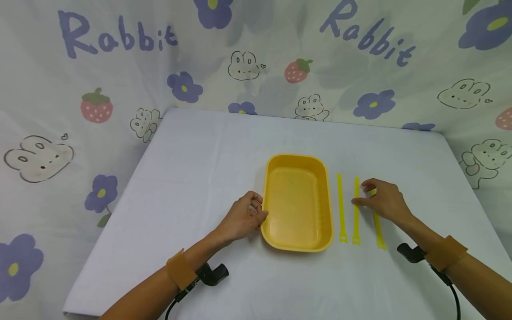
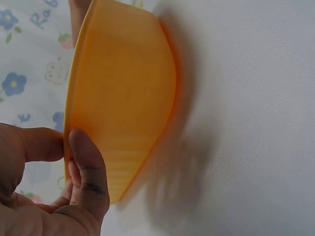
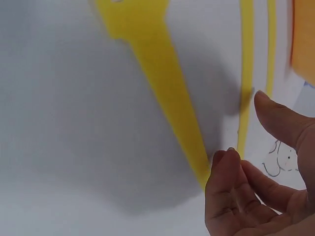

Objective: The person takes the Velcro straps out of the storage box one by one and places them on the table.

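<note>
A yellow plastic tray (image 1: 296, 204) lies on the table with its hollow side up. My left hand (image 1: 242, 216) pinches its left rim between thumb and fingers; the tray's outer wall (image 2: 123, 78) fills much of the left wrist view. Right of the tray lie three yellow cable ties, each with a wide slotted head toward me: a left tie (image 1: 342, 209), a middle tie (image 1: 356, 224) and a right tie (image 1: 378, 229). Above the right two is my right hand (image 1: 385, 200), thumb and fingers apart. Its fingertips are beside the right tie (image 3: 165, 83) and partly hide its far end.
A white cloth (image 1: 200, 169) covers the table. Behind and at the sides hangs a curtain (image 1: 264, 40) printed with rabbits, flowers and strawberries. Each wrist bears a strap with a small black camera, the left camera (image 1: 213, 274) and the right camera (image 1: 411, 252), with cables trailing.
</note>
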`<state>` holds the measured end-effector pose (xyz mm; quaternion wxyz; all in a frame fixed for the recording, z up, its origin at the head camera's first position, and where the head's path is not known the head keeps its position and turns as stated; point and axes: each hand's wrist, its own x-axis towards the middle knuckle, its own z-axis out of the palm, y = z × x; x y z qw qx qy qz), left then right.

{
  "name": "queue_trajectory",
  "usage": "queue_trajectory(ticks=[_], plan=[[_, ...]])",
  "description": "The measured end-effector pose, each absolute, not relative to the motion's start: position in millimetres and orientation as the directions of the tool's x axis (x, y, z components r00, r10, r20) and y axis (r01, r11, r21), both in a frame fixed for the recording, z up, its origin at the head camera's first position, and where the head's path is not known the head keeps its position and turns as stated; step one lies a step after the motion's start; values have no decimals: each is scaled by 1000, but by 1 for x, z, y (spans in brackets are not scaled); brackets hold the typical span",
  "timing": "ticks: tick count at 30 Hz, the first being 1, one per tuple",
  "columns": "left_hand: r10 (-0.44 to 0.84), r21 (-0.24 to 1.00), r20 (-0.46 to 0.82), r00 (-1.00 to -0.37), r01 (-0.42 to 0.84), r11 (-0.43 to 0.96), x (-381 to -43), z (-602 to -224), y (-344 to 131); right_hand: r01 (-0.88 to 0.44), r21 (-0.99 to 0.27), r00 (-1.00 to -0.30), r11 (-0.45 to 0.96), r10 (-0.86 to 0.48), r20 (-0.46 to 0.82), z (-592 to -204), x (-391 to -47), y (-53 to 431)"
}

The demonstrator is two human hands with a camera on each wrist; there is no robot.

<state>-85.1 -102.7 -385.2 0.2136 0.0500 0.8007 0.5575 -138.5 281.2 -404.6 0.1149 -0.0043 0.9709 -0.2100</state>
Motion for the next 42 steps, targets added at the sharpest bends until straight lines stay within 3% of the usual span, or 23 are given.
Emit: queue_trajectory(ticks=[25,42], plan=[[335,921,-271,-903,-142,362,-84,-385,-103,-45,-484,-973,874,-148,-175,-411,-142,285],[332,919,-274,-902,-144,368,-85,-385,-102,-34,-495,-970,868,-148,-192,-411,-141,282]])
